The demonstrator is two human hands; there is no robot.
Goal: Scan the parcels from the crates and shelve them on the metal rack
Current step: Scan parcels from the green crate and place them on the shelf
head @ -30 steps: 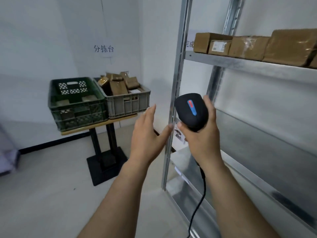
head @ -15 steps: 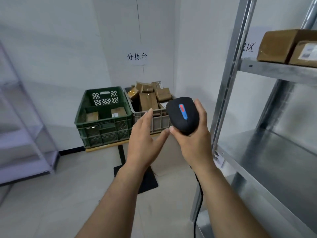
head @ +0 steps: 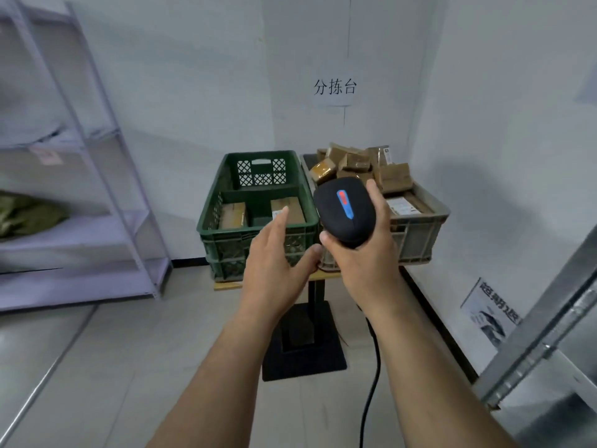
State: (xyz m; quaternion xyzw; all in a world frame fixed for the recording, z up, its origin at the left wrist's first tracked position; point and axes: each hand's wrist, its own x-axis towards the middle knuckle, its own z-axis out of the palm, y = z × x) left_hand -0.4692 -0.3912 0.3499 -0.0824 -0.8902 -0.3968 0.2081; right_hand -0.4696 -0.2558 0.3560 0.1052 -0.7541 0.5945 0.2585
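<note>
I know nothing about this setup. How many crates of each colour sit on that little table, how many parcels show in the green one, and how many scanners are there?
Green crate: 1
Grey crate: 1
Parcels showing in the green crate: 2 (left parcel, right parcel)
Scanner: 1
Total: 5

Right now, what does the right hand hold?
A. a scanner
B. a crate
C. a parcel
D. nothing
A: the right hand grips the black scanner with fingers curled round it, while the left hand is open and holds nothing.
</note>
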